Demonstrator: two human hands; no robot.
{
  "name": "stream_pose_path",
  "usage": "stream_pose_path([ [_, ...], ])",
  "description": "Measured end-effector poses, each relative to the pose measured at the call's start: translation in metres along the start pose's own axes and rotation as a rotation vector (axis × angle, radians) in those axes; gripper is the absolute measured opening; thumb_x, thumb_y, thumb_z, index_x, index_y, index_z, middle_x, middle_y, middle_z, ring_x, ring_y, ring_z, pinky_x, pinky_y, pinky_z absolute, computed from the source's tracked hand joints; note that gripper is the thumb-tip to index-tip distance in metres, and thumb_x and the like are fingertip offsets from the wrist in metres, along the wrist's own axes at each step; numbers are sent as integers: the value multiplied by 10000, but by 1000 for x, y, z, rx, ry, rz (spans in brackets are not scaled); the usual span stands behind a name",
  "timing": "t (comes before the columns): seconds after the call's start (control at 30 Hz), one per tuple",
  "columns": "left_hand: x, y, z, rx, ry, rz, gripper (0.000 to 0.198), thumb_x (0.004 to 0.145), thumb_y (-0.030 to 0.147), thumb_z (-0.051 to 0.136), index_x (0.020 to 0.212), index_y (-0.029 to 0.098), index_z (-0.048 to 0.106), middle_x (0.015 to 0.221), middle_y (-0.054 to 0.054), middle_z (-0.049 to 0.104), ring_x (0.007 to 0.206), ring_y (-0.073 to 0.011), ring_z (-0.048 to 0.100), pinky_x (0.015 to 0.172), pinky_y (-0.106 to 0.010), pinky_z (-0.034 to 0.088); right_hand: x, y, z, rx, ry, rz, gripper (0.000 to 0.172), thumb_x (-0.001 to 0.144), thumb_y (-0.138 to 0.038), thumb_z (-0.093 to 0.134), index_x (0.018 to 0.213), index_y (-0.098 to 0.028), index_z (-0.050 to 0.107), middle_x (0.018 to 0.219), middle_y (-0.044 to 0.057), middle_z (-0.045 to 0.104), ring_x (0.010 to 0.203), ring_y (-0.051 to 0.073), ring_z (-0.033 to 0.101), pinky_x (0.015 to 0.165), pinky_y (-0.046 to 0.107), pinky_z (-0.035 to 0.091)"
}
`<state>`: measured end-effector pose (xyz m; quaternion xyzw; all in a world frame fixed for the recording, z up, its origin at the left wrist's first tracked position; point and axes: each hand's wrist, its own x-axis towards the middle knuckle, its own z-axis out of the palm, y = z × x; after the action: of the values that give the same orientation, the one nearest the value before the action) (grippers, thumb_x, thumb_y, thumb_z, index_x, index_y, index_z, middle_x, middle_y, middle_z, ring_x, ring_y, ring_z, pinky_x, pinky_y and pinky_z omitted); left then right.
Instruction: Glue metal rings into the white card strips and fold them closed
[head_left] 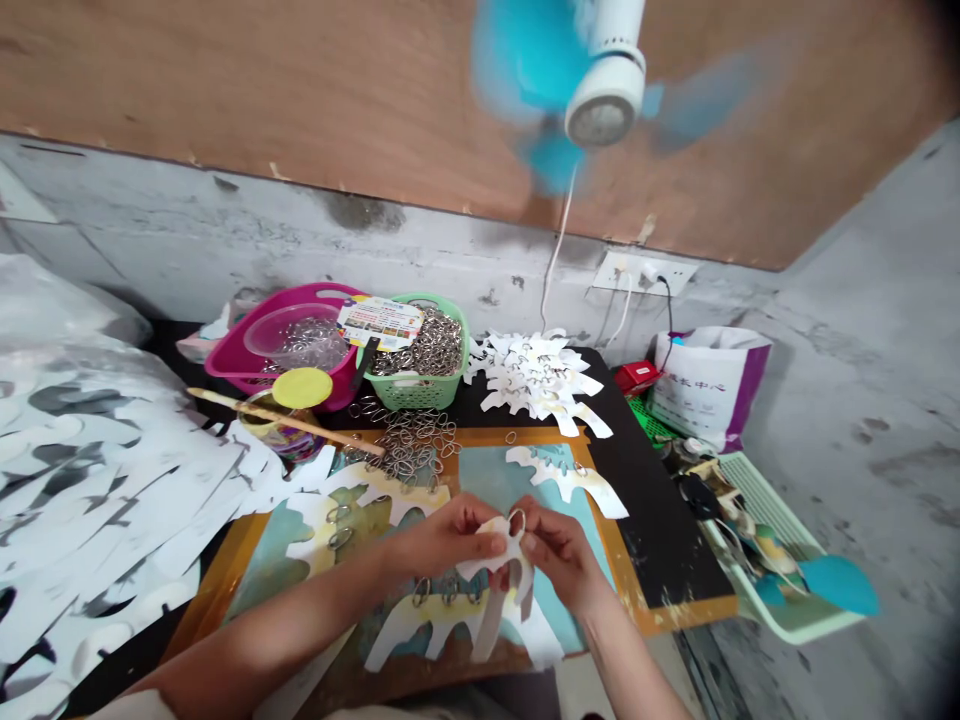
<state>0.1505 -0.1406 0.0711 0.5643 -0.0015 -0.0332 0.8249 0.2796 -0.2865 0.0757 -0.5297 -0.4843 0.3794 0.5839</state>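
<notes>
The left hand (459, 530) and the right hand (559, 550) meet over the near part of the surface (652, 500), fingers bent toward each other around one white strip (512, 548). The left fingers are closed on the strip's left part, thumb on the side facing the camera, while the right fingers pinch at its right edge, beside a metal ring (517, 519). The ring stands up at the strip's top, between the two sets of fingertips; whether it passes through the strip or only rests against it, I cannot tell. The strip's lower part hangs below the fingers, in front of another strip (394, 635) that lies near the close edge with rings along its upper side.

Beyond the hands, loose rings (416, 445) lie in a heap in front of a green basket (412, 393), itself full of rings. A stick (281, 420) slants from the left, its end at the heap. To the right of the basket is a pile of strips (534, 372), and nearer the right hand a single strip (566, 478) lies apart, partly on a blue sheet (484, 465)
</notes>
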Motion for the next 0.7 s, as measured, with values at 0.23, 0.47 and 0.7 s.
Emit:
stream_pose_path([
  [0.23,3,15,4,72,61,45,503,783,600,681,657,113,674,535,-21,620,405,-74,471,431,-187,398,2,-6,-11,-72,22,-36,325,923,-428,578,700,-198,522,758,27,490,745,177,460,684,293,373],
  [0.47,15,-16,7,-355,89,-12,472,718,555,727,574,114,642,483,-45,605,373,-149,543,360,-230,399,8,1,6,368,92,92,345,812,-454,707,653,-184,561,733,30,509,668,168,476,618,283,365],
  [0.7,14,-14,10,-406,215,46,766,646,867,524,802,125,631,715,-67,633,652,-266,674,670,-420,545,12,4,-6,181,330,97,319,870,-366,661,652,-167,537,632,-23,403,589,109,326,545,244,241],
])
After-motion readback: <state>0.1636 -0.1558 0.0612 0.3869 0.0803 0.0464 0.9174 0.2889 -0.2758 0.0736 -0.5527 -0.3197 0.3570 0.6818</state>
